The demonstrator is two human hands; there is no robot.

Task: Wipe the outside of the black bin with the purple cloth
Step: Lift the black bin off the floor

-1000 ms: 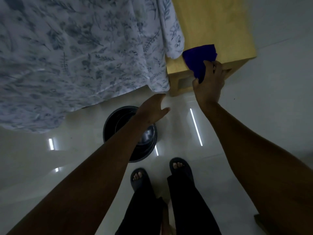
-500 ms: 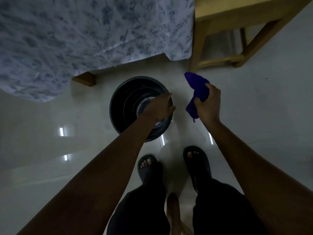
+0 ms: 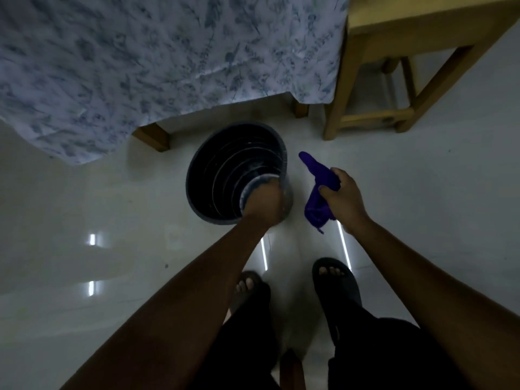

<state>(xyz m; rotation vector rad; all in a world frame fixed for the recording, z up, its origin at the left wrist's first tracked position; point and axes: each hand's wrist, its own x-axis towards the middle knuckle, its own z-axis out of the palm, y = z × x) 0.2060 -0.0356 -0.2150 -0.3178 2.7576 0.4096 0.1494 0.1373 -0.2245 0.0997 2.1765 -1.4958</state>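
Observation:
The black bin (image 3: 222, 167) stands upright on the pale floor, seen from above with its ribbed inside showing. My left hand (image 3: 263, 205) is at its near right rim, fingers curled over the edge and partly blurred. My right hand (image 3: 344, 199) is just right of the bin, a little apart from it, and grips the purple cloth (image 3: 319, 190). One end of the bunched cloth sticks up toward the bin and the other hangs below my fist.
A bed with a blue floral sheet (image 3: 157, 63) overhangs the floor behind the bin, its wooden legs (image 3: 153, 136) close by. A wooden stool (image 3: 394, 80) stands at the back right. My sandalled feet (image 3: 334, 280) are near the bin.
My right hand took the purple cloth off the stool and brought it down beside the bin. My left hand lowered from above the bin onto its rim. The view tilted downward.

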